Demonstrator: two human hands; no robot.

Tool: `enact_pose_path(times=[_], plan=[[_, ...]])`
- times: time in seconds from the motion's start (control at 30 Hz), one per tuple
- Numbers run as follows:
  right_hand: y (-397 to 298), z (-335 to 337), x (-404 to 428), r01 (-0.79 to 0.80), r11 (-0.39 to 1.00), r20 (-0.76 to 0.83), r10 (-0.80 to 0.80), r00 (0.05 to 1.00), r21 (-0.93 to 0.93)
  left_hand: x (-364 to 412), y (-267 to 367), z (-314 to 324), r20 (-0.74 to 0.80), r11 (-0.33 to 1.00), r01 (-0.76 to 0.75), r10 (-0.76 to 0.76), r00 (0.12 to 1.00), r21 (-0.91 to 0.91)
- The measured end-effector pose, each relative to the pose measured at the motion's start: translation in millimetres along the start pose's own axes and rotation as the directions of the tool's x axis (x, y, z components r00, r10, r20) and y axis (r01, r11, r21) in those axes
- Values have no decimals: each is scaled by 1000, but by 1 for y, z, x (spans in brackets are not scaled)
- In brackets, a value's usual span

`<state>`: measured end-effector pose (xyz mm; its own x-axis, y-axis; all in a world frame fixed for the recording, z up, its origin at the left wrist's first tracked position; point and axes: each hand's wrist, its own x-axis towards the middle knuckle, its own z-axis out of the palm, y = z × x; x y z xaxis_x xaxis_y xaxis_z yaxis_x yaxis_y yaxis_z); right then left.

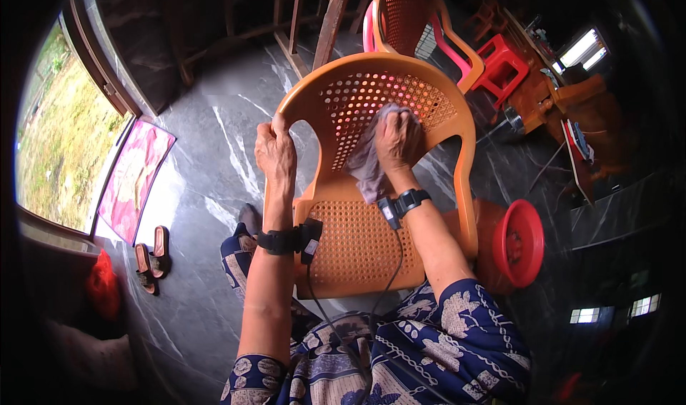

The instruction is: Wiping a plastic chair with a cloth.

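Note:
An orange plastic armchair (375, 190) with a perforated back and a woven-pattern seat stands right before me, its seat facing me. My left hand (276, 147) grips the chair's left armrest near where it meets the back. In my right hand (397, 137) is a bunched greyish-purple cloth (367, 161), pressed against the front of the backrest; its loose end hangs towards the seat. Both wrists carry black straps with small boxes and cables.
A red plastic basin (518, 244) is right of the chair. Behind stand another orange armchair (429, 8), a red stool (501, 64) and a wooden frame (332, 24). Slippers (151, 260) and a pink mat (136, 180) lie on the left, by an open doorway.

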<state>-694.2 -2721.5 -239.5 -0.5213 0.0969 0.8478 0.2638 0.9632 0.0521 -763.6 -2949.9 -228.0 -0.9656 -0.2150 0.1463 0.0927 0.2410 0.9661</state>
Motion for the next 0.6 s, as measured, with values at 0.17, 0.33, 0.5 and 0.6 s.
enact_pose_path(times=[0.17,0.33,0.5,0.6], plan=[[-2,15,-81,117,993,141,-121,983,33,-2,4,-3,2,1000,-23,23,1000,18],[23,30,-98,-134,974,291,77,954,182,-8,16,13,4,998,-32,32,999,46],[-11,-7,27,-187,791,-26,248,968,583,-2,4,-2,-67,997,-70,73,995,40],[-7,-24,86,-112,863,-154,213,965,493,-3,7,-3,-2,999,-23,23,1000,23]])
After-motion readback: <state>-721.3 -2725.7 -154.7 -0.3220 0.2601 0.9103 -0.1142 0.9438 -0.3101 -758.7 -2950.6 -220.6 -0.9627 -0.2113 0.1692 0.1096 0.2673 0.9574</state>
